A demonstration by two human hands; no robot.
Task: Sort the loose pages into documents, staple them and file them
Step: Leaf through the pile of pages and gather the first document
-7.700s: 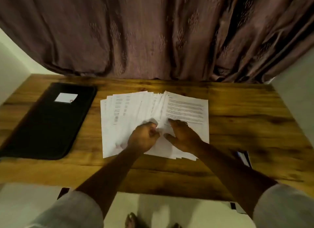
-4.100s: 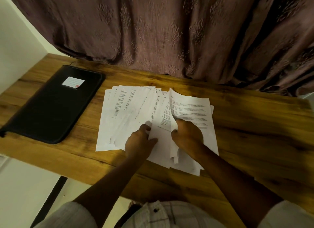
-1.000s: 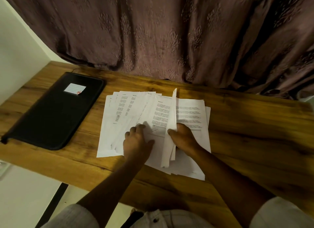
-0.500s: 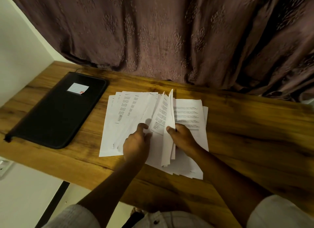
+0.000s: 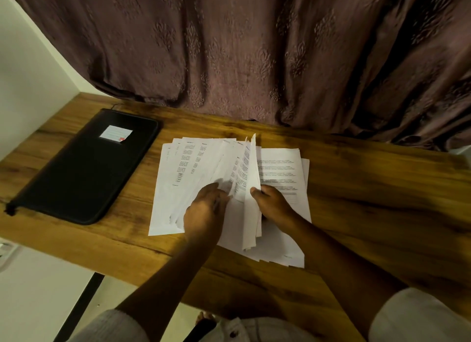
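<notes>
- The loose pages [image 5: 188, 168] lie fanned across the middle of the table [image 5: 369, 193], overlapping, long edges running away from the person toward the curtain [image 5: 254, 48]
- The right hand [image 5: 276, 206] grasps a few lifted sheets [image 5: 251, 168] near their lower half, thumb against the near face; they stand on edge, almost upright, tipped slightly to the left
- The left hand [image 5: 205, 210] rests on the left part of the fan with fingers reaching forward; the tips are blurred, so I cannot tell whether they pinch a sheet or only press down
- The relation that matters: the lifted sheets stand between the two hands, just beside the left fingertips and already in the right hand's hold; their long axis points away from the body, so laying them over to either side looks like a simple hinge about the lower edge
- To their right a printed page [image 5: 280, 168] lies flat, partly under the right hand
- The black folder [image 5: 84, 173], closed, with a pale label [image 5: 116, 133], lies well apart to the left, nearer the left hand; filing would likely fall to that side
- I see no stapler; sorting looks to be at an early stage
</notes>
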